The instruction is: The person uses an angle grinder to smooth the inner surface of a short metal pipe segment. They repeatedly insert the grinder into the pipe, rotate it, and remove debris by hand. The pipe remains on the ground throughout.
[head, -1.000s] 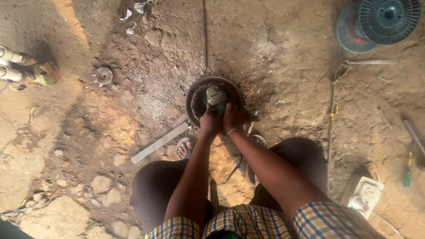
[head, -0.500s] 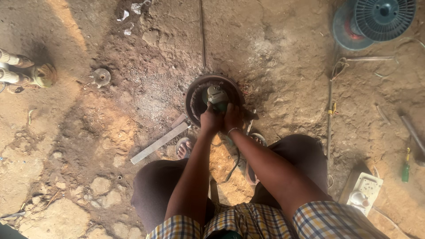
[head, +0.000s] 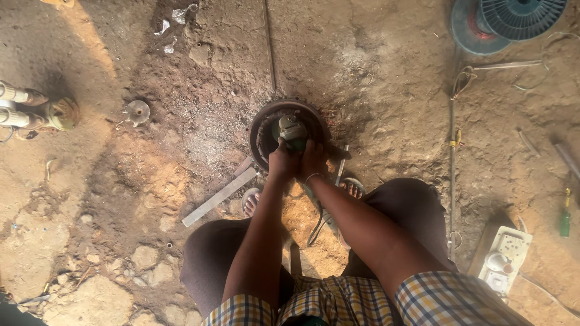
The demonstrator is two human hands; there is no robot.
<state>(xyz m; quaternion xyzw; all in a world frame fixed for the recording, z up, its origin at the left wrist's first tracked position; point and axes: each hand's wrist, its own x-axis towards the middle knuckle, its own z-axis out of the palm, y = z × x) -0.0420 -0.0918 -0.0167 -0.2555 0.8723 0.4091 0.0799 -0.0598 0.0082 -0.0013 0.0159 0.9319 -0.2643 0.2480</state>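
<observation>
A round rusty toothed metal part (head: 266, 121) lies on the dirt floor between my feet. Both hands grip a green and grey power tool (head: 292, 128) whose head is down inside that part. My left hand (head: 283, 162) is closed on the tool's left side. My right hand (head: 313, 160), with a thin bracelet at the wrist, is closed on the tool's body just beside it. The tool's cable (head: 318, 224) trails back between my legs. My sandalled feet (head: 251, 201) sit on either side.
A flat metal bar (head: 220, 196) lies left of my left foot. A small metal disc (head: 138, 111) and a pipe fitting (head: 37, 111) are at left. Blue spools (head: 510, 18), a long rod (head: 451, 163), a green screwdriver (head: 565, 216) and a white socket box (head: 502, 258) lie at right.
The hands and tool stay on the round part; only the view has shifted slightly.
</observation>
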